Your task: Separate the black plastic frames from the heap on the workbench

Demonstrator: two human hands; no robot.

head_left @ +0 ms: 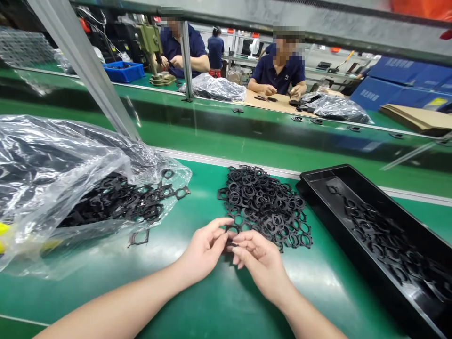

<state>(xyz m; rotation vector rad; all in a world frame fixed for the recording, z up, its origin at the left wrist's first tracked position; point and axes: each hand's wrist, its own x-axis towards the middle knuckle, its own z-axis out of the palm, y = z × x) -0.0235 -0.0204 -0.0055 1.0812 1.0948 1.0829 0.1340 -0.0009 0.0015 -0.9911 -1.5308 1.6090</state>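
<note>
My left hand [207, 246] pinches a small black ring-shaped part [232, 229] just in front of the heap. My right hand [260, 262] meets it from the other side, its fingertips closed at a dark piece by the same spot; fingers partly hide what is there. Right behind both hands lies a heap of black ring-shaped parts [263, 197]. To the left, more such parts [120, 200] spill from a clear plastic bag [63, 160]. One loose black part [139, 237] rests on the green table [197, 301] beside the bag's mouth.
A long black tray [353, 254] with more black parts stands at the right. A slanted metal post [84, 70] rises behind the bag. Across the bench, people [278, 70] sit at work near plastic bags [219, 88], a blue bin [124, 71] and blue boxes [391, 89].
</note>
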